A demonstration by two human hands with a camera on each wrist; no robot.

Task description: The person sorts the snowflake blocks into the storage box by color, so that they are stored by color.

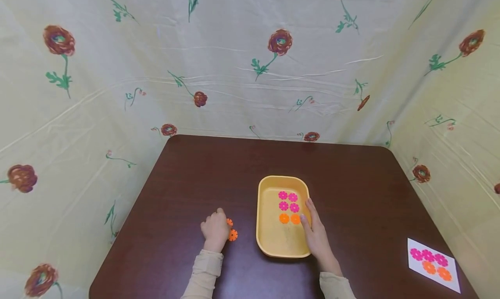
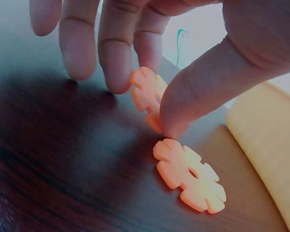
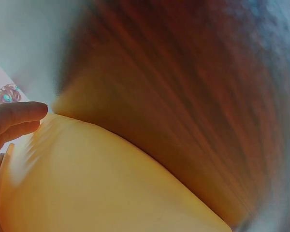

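Left hand (image 1: pixel 214 229) partly hides one orange disc (image 1: pixel 229 222); rt wrist view blurred.

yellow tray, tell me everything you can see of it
The yellow plastic tray is a shallow rounded rectangle with a raised rim, lying flat on the dark brown wooden table. Inside lie four pink flower-shaped discs and two orange flower-shaped discs in paired rows. The right hand rests along its right rim, fingers straight.

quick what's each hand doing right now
Left hand: pinches an orange flower disc between thumb and fingers.
Right hand: open, fingers straight against the yellow tray rim.
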